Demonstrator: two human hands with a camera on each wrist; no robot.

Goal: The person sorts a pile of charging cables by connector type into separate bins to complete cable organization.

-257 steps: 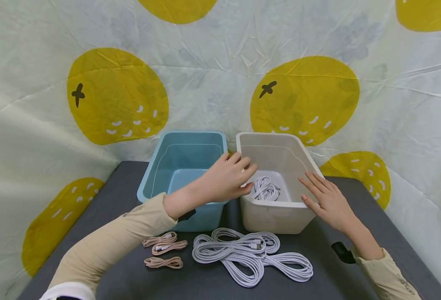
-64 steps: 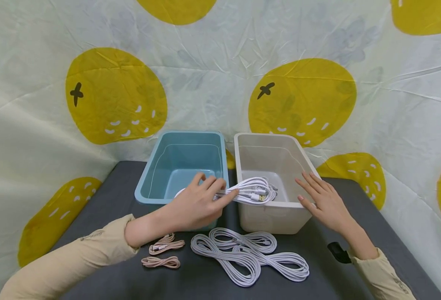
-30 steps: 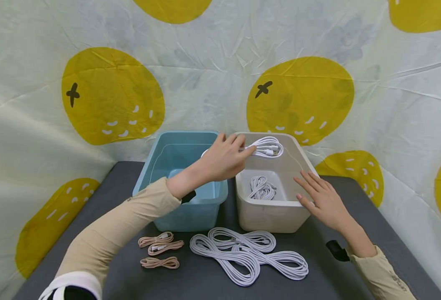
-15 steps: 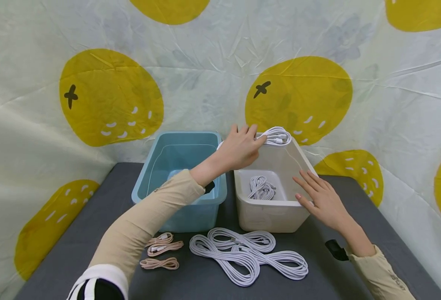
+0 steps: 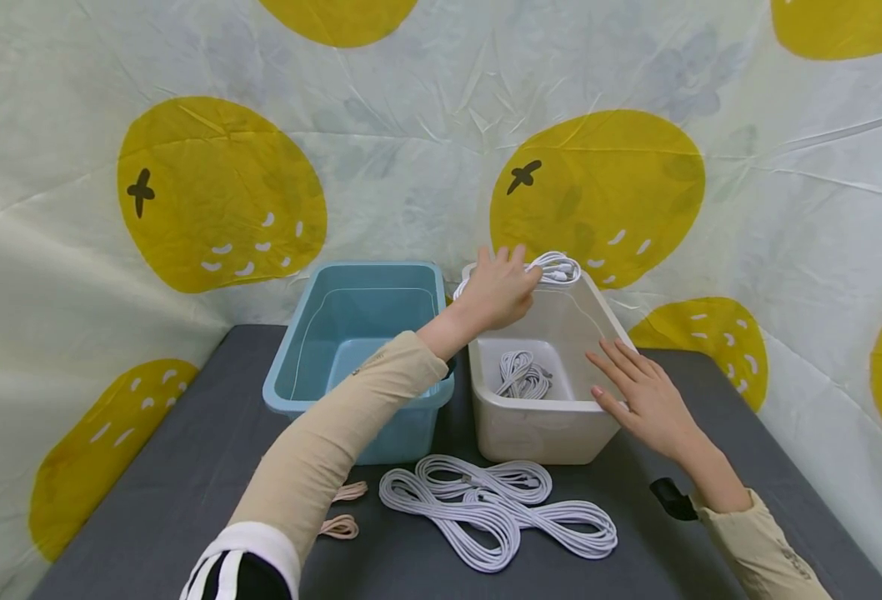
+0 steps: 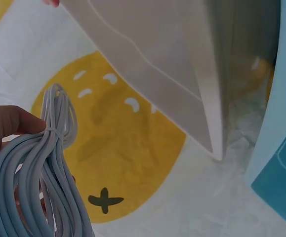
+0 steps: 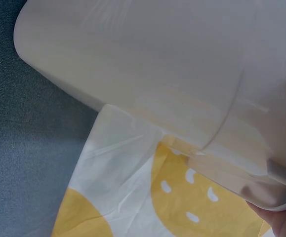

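My left hand (image 5: 499,287) holds a white coiled cable (image 5: 558,268) above the back rim of the beige bin (image 5: 534,425). In the left wrist view, the thumb presses the tied middle of this cable (image 6: 54,143), and loops hang on both sides. My right hand (image 5: 647,400) rests at the bin's right front rim with its fingers straight. One white cable coil (image 5: 523,377) lies on the bin's floor. In the right wrist view, the beige bin's outer wall (image 7: 147,64) fills most of the picture, and only a bit of the hand (image 7: 283,222) shows.
A light blue bin (image 5: 358,333) stands left of the beige one. Several white cable coils (image 5: 478,517) lie overlapping on the dark table (image 5: 148,500) in front. Tan cable coils (image 5: 339,527) are partly hidden behind the left sleeve (image 5: 351,417). A fruit-print cloth (image 5: 411,167) hangs behind.
My left hand has picked a white cable up from the table pile and carried it upward, back and right, past the bin's front rim. My right hand stays at the rim.
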